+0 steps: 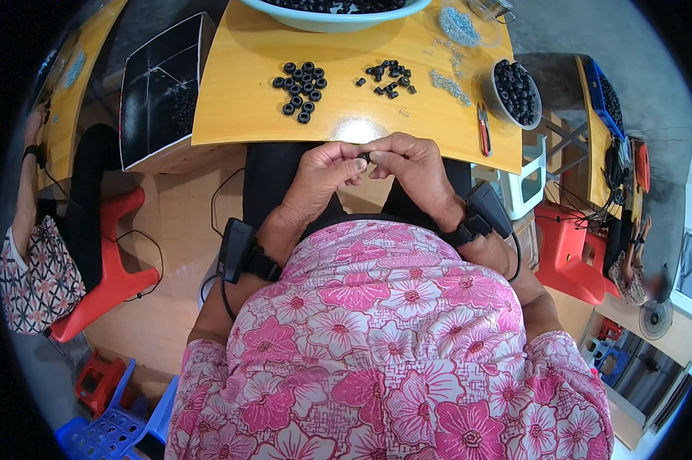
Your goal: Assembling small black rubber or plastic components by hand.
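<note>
My left hand [320, 178] and my right hand [412, 167] meet just off the table's front edge, above my lap. Thumbs and fingertips of both pinch one small black part [365, 156], mostly covered by the fingers, so its exact shape cannot be made out. Ahead on the yellow table [242, 100] lies a cluster of black rings [295, 90] with holes in their middles. To their right are scattered smaller black stubby pieces [379, 71]. Tiny clear pieces [449, 84] are strewn farther right.
A pale blue basin [338, 23] of black parts stands at the far edge. On the right are a bowl [534, 111] of black parts, red-handled snips [484, 134] and a clear dish [461, 27]. Left stands an open carton [162, 92]. Another person sits on a red stool [116, 268].
</note>
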The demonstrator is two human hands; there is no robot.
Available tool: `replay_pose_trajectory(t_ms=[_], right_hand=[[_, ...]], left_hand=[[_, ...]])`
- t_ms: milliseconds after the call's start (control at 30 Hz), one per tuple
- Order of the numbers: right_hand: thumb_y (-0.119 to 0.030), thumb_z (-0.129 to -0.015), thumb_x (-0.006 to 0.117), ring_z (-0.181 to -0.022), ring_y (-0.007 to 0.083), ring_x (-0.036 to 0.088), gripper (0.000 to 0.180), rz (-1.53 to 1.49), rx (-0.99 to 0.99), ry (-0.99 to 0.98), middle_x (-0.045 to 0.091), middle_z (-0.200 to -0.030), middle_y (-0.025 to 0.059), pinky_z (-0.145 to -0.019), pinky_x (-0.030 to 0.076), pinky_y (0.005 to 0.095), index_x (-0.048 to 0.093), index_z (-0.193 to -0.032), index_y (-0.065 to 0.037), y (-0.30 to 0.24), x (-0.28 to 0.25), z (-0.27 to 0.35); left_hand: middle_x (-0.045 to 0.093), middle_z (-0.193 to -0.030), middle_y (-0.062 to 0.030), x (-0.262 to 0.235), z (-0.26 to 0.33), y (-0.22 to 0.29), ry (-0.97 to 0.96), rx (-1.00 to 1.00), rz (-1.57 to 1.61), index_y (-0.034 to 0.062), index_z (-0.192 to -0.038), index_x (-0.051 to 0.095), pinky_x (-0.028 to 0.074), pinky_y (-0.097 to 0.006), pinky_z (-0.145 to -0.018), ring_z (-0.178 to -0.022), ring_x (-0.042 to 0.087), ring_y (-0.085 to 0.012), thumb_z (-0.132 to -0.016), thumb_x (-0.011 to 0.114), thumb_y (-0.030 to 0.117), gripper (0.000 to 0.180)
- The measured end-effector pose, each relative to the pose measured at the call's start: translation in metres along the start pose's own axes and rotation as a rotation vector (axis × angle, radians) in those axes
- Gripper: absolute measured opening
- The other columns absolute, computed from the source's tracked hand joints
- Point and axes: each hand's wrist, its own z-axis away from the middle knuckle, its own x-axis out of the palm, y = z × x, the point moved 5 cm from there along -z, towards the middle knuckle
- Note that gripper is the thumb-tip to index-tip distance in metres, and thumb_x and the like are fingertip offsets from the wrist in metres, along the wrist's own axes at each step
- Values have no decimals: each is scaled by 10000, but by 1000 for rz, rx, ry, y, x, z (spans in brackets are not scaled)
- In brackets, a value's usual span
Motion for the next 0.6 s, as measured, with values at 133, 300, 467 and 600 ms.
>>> replay_pose_trajectory(t_ms=[133,300,467,600], right_hand=[[-20,-849,582,-659,109,596,147,-151,176,-27,617,-818,57,-614,512,222,654,-969,26,3,-3,-3],[-19,-840,595,-665,105,602,132,11,71,-54,640,-808,63,-608,510,220,659,-938,43,2,-2,-5],[-24,-841,597,-656,96,593,134,-62,113,-9,641,-806,62,-591,499,212,659,-935,47,2,1,-3],[-40,-845,597,-670,94,591,152,-288,298,-35,640,-807,62,-614,498,205,648,-962,44,17,-3,1]], left_hand=[[571,-812,-6,0,0,-1,-21,-18,0,8,-996,581,460,-200,-657,-711,539,-72,-864,577,87,153],[592,-794,-11,1,1,-3,-15,-40,65,9,-951,600,419,-184,-590,-676,547,-75,-842,611,106,146],[573,-806,-1,0,1,-3,-36,-55,71,33,-933,569,480,-199,-663,-708,552,-68,-870,581,97,91],[577,-807,-3,2,3,-1,-37,-58,57,33,-930,571,474,-196,-653,-703,553,-68,-867,584,90,86]])
